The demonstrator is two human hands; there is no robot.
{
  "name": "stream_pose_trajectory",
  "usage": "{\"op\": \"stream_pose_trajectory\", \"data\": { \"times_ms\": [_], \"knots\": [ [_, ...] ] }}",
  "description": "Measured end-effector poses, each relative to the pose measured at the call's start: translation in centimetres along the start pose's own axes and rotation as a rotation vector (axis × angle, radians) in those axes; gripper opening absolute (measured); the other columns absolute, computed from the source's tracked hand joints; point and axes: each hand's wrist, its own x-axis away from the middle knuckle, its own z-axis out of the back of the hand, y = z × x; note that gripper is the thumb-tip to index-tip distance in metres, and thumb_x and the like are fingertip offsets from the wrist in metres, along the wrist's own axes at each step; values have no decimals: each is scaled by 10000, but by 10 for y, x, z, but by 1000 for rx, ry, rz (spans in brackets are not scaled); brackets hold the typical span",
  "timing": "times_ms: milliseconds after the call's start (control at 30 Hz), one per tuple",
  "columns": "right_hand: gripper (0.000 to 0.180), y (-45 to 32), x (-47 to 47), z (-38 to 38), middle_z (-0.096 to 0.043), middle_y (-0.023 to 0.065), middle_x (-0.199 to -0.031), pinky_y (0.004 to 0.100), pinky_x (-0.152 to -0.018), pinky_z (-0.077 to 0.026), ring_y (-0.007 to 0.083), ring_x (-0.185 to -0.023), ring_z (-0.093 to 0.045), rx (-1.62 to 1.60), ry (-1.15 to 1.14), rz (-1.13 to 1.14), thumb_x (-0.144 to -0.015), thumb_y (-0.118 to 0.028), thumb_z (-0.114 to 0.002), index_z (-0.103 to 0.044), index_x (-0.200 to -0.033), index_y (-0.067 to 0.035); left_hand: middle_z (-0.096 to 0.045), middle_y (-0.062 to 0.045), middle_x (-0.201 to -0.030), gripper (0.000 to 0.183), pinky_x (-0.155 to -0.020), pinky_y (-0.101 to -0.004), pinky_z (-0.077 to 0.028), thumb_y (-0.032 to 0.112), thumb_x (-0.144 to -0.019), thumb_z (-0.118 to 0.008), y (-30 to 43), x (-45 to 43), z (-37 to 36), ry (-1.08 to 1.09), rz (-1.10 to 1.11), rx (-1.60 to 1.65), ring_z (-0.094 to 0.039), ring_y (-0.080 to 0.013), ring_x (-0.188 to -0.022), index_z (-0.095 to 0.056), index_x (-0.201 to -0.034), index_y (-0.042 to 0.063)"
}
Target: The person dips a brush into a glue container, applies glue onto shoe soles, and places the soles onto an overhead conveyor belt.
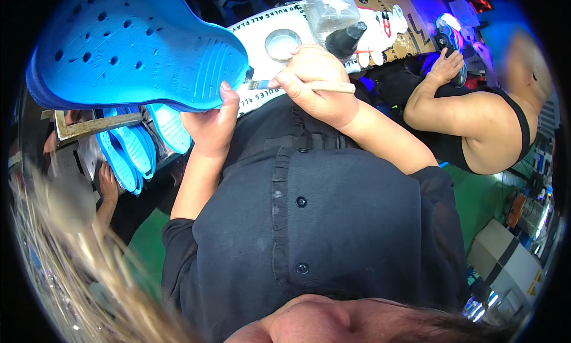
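A large blue foam shoe sole (147,53) with several small holes and moulded ridges fills the upper left. My left hand (208,126) grips it by the narrower end, thumb on the near edge. Between the fingers of my right hand (319,82) is a flat brush (332,87) with a pale wooden handle. The brush's tip is at the rim of the sole's narrow end, beside a small dark patch; whether it touches is hard to tell. Just behind my right hand, a round dish (283,45) of whitish liquid rests on the white printed work surface (250,31).
A clear square container (332,8), a black cone-shaped nozzle (347,40), a white glove (370,28) and red thread snips (386,25) lie at the back, near printed cardboard (408,22). More blue soles (129,142) hang at left. People sit on both sides.
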Motion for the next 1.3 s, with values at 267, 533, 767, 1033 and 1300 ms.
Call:
{"op": "stream_pose_trajectory", "data": {
  "times_ms": [267,533,767,1033,1300],
  "knots": [
    [171,4,2,-6,-591,58,-642,299,-611,-413,184,-617,-532,-26,112,-51,-824,-90,-535,-634,-717,-1,-600,-107,-916,233,-756,-281,-445,15,-755,-597,4,-2,-1,4,22,-20,-576,-166,-809,-547,-977,-36],
    [90,9,6,-1,-622,57,-656,293,-519,-422,180,-573,-569,-25,183,-16,-750,-93,-605,-664,-768,-28,-588,-121,-960,301,-781,-285,-442,21,-752,-609,5,-6,1,52,74,-1,-573,-179,-862,-512,-1031,-42],
    [128,5,5,0,-619,64,-647,289,-545,-422,192,-567,-561,69,132,-7,-785,-78,-554,-651,-731,-16,-594,-117,-956,284,-777,-288,-444,19,-748,-610,3,-4,4,-13,67,-67,-576,-179,-849,-523,-1013,-40],
    [175,18,24,24,-600,98,-732,220,-554,-458,124,-619,-581,-138,270,-330,-861,-66,-465,-564,-804,67,-578,-117,-988,338,-799,-307,-441,37,-779,-593,29,-40,16,-74,-17,-2,-554,-177,-897,-490,-1091,-44],
    [299,22,38,46,-568,96,-652,250,-543,-426,153,-581,-554,-235,358,-504,-881,-168,-475,-613,-698,24,-555,-224,-963,667,-354,-202,-465,108,-689,-632,107,-95,0,-559,542,648,-615,-186,-579,-296,-1220,-114]
  ]
}}
